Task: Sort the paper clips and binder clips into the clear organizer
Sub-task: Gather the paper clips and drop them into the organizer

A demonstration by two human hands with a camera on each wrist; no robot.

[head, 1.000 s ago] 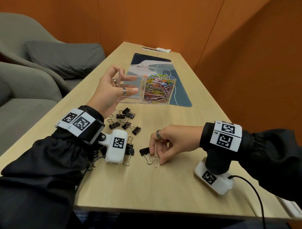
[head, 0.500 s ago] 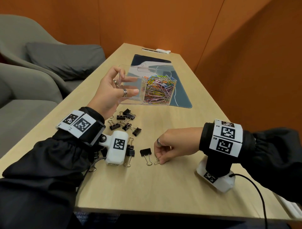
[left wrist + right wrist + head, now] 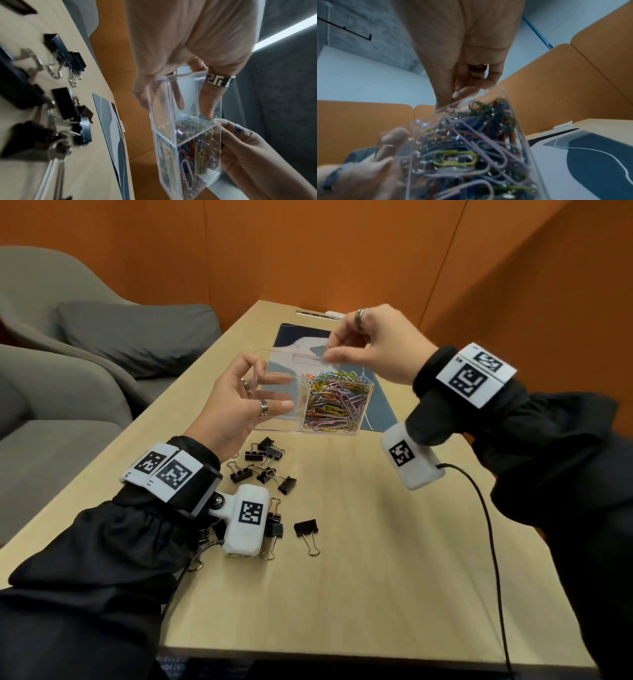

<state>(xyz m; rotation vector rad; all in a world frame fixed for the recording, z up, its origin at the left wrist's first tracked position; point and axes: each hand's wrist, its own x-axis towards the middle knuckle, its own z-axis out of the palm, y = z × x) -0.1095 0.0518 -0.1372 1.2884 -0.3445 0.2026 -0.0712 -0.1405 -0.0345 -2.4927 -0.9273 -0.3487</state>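
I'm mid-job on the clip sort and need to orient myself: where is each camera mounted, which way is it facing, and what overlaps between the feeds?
Head: worn high, facing forward and down at the table; both hands and sleeves show.
Left wrist: looks along the left hand holding the clear organizer; binder clips beside it.
Right wrist: looks along the right hand, fingers pinched above the paper clips.
Shared: all three show the organizer and both hands.

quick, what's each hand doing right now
Left hand: holds the clear organizer up off the table.
Right hand: fingers pinched together above the paper clip compartment; whether they hold a clip cannot be told.
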